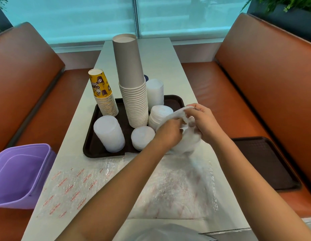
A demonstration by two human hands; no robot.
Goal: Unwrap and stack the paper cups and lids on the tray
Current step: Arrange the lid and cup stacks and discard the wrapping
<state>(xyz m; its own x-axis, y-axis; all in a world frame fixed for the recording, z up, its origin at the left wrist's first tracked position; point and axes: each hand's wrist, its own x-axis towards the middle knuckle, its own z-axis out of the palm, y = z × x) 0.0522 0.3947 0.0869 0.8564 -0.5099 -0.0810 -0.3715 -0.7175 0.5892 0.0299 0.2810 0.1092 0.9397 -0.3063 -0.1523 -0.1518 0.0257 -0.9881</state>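
Note:
A dark brown tray (pixel 92 146) on the white table carries a tall grey cup stack (pixel 130 80), a yellow printed cup stack (pixel 103 94), and several stacks of white lids (pixel 109 134). At the tray's right front corner stands a lid stack still in clear plastic wrap (pixel 185 141). My left hand (pixel 168 131) pinches the wrap on its left side. My right hand (pixel 203 122) grips the wrap at its top and pulls it up. The lids inside are partly hidden by both hands.
A sheet of bubble wrap with red print (pixel 116 185) lies on the table (pixel 161 66) in front of the tray. A purple bin (pixel 20 174) stands at the left. A second dark tray (pixel 266 162) lies on the orange bench at the right.

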